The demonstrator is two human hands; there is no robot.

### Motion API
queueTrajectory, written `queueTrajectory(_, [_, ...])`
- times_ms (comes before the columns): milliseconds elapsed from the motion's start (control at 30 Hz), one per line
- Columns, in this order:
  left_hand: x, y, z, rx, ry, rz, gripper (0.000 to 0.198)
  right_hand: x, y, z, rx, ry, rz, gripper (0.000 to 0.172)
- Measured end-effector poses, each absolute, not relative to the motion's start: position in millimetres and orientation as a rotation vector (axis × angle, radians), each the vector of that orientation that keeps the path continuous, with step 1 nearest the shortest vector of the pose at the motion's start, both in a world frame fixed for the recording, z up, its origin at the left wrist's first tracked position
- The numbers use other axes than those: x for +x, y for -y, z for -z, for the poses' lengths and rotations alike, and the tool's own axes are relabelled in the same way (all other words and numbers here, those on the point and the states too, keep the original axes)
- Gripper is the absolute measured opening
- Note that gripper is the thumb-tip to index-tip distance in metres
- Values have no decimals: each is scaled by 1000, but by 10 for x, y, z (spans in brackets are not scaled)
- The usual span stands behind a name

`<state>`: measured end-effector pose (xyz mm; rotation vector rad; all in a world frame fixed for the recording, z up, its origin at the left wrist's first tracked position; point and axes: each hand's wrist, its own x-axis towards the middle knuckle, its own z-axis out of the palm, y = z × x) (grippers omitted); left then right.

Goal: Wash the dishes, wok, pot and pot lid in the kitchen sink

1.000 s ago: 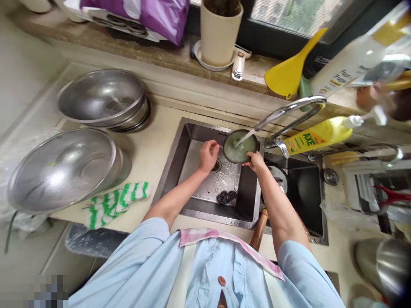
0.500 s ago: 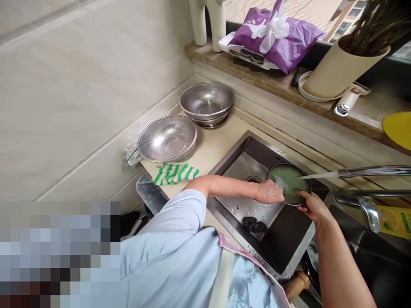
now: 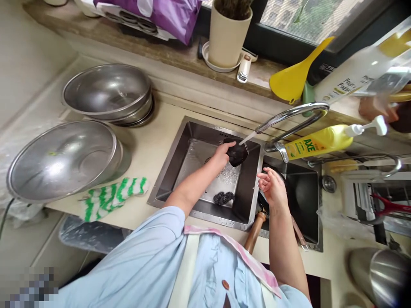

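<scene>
My left hand [image 3: 221,155] grips a small dark bowl [image 3: 237,153], tipped on its side under the water stream from the curved faucet [image 3: 290,114], over the left basin of the steel sink [image 3: 180,167]. My right hand [image 3: 272,186] hovers over the divider between the basins, fingers spread, holding nothing. A dark scouring pad [image 3: 224,197] lies on the basin floor below the bowl.
Stacked steel bowls [image 3: 107,94] and a larger steel bowl [image 3: 62,158] sit on the counter at left, with a green-and-white striped cloth [image 3: 111,199] beside them. A yellow dish soap bottle [image 3: 321,140] lies by the faucet. A wooden handle [image 3: 255,231] sticks up at the sink's front edge.
My right hand has let go of the bowl and pulled back. The left hand now holds the bowl alone, turned so its dark outside shows. The camera view swung back right.
</scene>
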<state>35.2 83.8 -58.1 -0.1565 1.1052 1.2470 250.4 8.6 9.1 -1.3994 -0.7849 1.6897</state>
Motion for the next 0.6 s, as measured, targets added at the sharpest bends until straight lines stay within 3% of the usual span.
queueTrajectory(200, [345, -751, 566, -396, -951, -1377, 35, 2498, 168, -2, -1395, 722, -1741, 53])
queueTrajectory(400, [351, -393, 565, -401, -821, -1516, 33, 2546, 267, 82, -1437, 698, -1745, 58])
queueTrajectory(500, [372, -233, 500, -9, -1007, -1541, 28, 2504, 173, 113, -1489, 728, -1769, 64])
queueTrajectory(600, [408, -115, 404, 800, -1439, -1274, 14, 2346, -30, 139, -1549, 780, -1808, 69])
